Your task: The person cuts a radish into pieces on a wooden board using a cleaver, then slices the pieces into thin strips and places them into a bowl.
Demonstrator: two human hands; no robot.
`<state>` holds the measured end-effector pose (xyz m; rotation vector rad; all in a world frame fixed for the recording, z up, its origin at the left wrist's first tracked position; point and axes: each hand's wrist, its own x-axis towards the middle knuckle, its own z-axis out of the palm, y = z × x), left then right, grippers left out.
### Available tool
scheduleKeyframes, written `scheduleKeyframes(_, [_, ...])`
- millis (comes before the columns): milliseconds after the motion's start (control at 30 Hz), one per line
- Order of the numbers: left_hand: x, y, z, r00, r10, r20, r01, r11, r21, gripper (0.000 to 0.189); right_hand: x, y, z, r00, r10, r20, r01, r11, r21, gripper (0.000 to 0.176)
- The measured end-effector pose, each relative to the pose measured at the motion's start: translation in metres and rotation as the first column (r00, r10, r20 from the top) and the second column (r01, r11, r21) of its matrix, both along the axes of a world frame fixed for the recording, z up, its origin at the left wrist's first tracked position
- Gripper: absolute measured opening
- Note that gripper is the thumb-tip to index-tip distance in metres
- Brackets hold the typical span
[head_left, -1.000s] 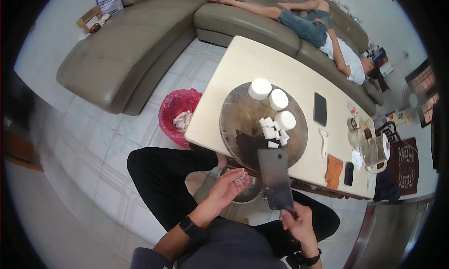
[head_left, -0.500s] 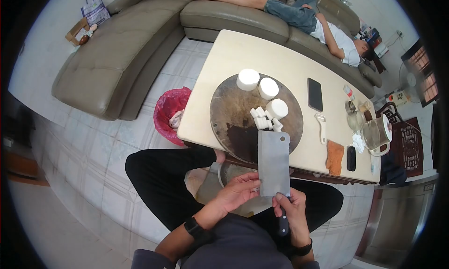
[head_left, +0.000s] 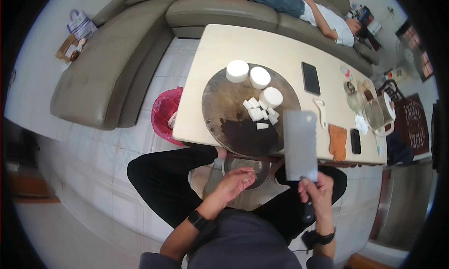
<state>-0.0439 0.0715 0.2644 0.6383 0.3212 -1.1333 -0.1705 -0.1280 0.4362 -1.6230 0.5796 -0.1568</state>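
- A living room with a pale tiled floor; an olive leather sofa wraps the corner, and a person lies stretched along its back section.
- A cream desk stands before the sofa, with a red-lined bin on the floor at its left edge.
- On the desk lies a round, dark-stained cutting board, with a phone, a white peeler and an orange cloth to its right.
- The board carries three white rounds at the far side and a cluster of small white cubes near the middle.
- The right hand has its fingers wrapped tight on the handle of the cleaver, whose broad grey blade points up over the desk's near edge, beside the board.
- The left hand hovers over a metal bowl below the desk edge, fingers loosely curled; whether they pinch anything cannot be told.
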Motion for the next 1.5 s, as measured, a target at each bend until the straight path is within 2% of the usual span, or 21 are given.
scheduleKeyframes(33, [0.002,-0.002,-0.015,1.000,-0.024,0.000,0.024,1.000,0.013,0.017,0.001,-0.007,0.008,1.000,0.003,0.003,-0.003,1.000,-0.024,0.016])
scheduleKeyframes(100, [0.006,-0.010,-0.051,1.000,0.022,0.011,-0.024,0.987,0.159,0.016,0.004,-0.021,0.021,0.999,0.013,0.037,-0.010,0.997,-0.079,0.016])
scheduleKeyframes(200, [0.012,-0.021,-0.098,0.999,-0.029,0.027,0.020,0.957,0.291,0.018,0.009,-0.044,0.023,0.992,0.037,0.122,-0.022,0.993,-0.119,0.016])
scheduleKeyframes(233, [0.012,-0.027,-0.103,0.998,-0.062,0.004,0.055,0.918,0.392,0.021,0.011,-0.050,0.018,0.987,0.033,0.158,-0.022,0.997,-0.071,0.016])
scheduleKeyframes(267, [0.011,-0.032,-0.109,0.996,-0.090,0.004,0.081,0.912,0.402,0.021,0.012,-0.055,0.012,0.987,0.004,0.160,0.006,0.998,-0.060,0.016])
scheduleKeyframes(333, [0.009,-0.037,-0.135,0.989,-0.150,-0.011,0.130,0.812,0.569,0.025,0.018,-0.056,0.001,0.970,-0.136,0.201,0.108,0.983,0.147,0.016])
scheduleKeyframes(467, [0.006,-0.029,-0.164,0.978,-0.207,0.008,0.168,0.817,0.551,0.030,0.023,-0.053,0.003,0.955,-0.195,0.221,0.147,0.965,0.215,0.015])
scheduleKeyframes(533, [0.005,-0.028,-0.160,0.983,-0.149,0.106,0.068,0.836,0.544,0.034,0.022,-0.052,0.003,0.970,-0.107,0.220,0.049,0.966,0.254,0.015])
scheduleKeyframes(633, [0.006,-0.024,-0.151,0.954,-0.232,0.189,0.087,0.820,0.566,0.033,0.020,-0.055,-0.001,0.963,-0.097,0.253,0.020,0.957,0.291,0.016])
scheduleKeyframes(767, [0.006,-0.022,-0.154,0.954,-0.241,0.179,0.110,0.835,0.538,0.031,0.017,-0.059,-0.001,0.955,-0.093,0.282,0.007,0.956,0.293,0.015])
scheduleKeyframes(833, [0.006,-0.029,-0.150,0.953,-0.256,0.162,0.084,0.738,0.670,0.033,0.015,-0.060,-0.001,0.955,-0.103,0.279,0.018,0.956,0.293,0.015])
scheduleKeyframes(933, [0.009,-0.033,-0.157,0.964,-0.236,0.121,0.080,0.693,0.717,0.036,0.012,-0.059,0.000,0.955,-0.118,0.273,0.036,0.957,0.287,0.016])
scheduleKeyframes(967, [0.009,-0.032,-0.160,0.964,-0.239,0.121,0.081,0.691,0.718,0.036,0.011,-0.060,0.001,0.957,-0.110,0.269,0.036,0.963,0.268,0.015])
scheduleKeyframes(1033, [0.007,-0.029,-0.165,0.983,-0.118,0.141,-0.005,0.747,0.665,0.033,0.009,-0.061,0.000,0.958,-0.107,0.266,0.039,0.967,0.251,0.015])
scheduleKeyframes(1233, [0.009,-0.024,-0.184,0.982,-0.117,0.145,0.001,0.782,0.624,0.023,0.006,-0.061,-0.001,0.954,-0.117,0.275,0.045,0.967,0.252,0.016])
scheduleKeyframes(1267, [0.009,-0.023,-0.189,0.982,-0.120,0.146,0.003,0.781,0.625,0.023,0.006,-0.061,-0.003,0.954,-0.108,0.279,0.038,0.968,0.247,0.016])
scheduleKeyframes(1333, [0.009,-0.025,-0.178,0.970,-0.164,0.181,-0.013,0.704,0.710,0.021,0.006,-0.060,-0.003,0.953,-0.105,0.283,0.035,0.969,0.243,0.017])
scheduleKeyframes(1500, [0.010,-0.023,-0.175,0.986,-0.099,0.136,-0.024,0.716,0.698,0.024,0.006,-0.060,-0.006,0.951,-0.076,0.301,0.008,0.975,0.221,0.018])
